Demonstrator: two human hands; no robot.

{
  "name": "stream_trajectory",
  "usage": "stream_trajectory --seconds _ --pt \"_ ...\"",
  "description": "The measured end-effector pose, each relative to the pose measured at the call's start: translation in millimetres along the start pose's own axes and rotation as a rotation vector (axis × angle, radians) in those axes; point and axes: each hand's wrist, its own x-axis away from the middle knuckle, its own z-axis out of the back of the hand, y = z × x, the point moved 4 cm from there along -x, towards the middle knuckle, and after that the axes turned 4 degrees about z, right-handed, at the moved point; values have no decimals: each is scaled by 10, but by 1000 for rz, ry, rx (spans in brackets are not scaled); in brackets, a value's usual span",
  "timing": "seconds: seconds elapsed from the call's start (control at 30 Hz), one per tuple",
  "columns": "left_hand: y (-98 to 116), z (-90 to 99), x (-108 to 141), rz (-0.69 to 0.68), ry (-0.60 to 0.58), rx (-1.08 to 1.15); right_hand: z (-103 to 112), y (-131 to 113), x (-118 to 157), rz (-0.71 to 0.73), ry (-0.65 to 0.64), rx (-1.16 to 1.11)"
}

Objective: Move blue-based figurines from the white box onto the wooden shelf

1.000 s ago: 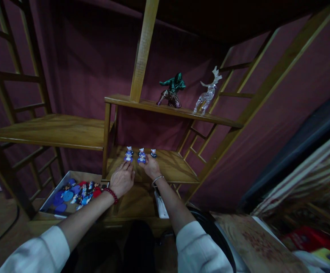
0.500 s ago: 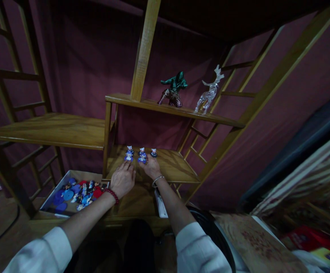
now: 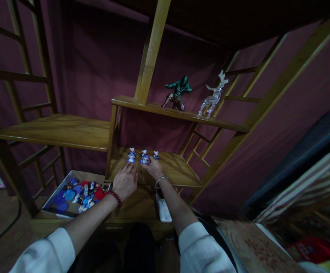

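- Head view: two purple figurines stand side by side near the front of the low wooden shelf [image 3: 179, 169], the left purple figurine [image 3: 131, 158] and the right purple figurine [image 3: 144, 160].
- Left hand [image 3: 125, 180] lies palm down with its fingers extended and loosely apart, gripping nothing; the fingertips reach the base of the left purple figurine.
- Right hand [image 3: 155, 168] has its thumb and forefinger at the right side of the right purple figurine; whether they pinch it I cannot tell.
- Behind them stand three white-and-dark figurines [image 3: 156, 154] in a row, the rightmost with no purple one before it.
- On the shelf above, a green crouching statuette [image 3: 179, 93] stands left of a clear deer [image 3: 211, 100].
- Left of the left forearm, an open box [image 3: 89, 176] holds a jumble of blue, red and white pieces [image 3: 70, 195].
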Motion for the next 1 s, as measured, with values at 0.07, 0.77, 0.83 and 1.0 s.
stream_trajectory --seconds 0.07,0.77,0.83,1.0 --pt "-1 -3 0 4 -1 -6 -6 5 -3 -5 -6 0" --pt "11 22 10 4 -2 25 51 99 63 -16 276 -244" --pt "5 45 14 15 2 59 33 130 90 -25 290 -258" --pt "-123 137 -57 187 78 248 -42 204 123 -112 240 -289"
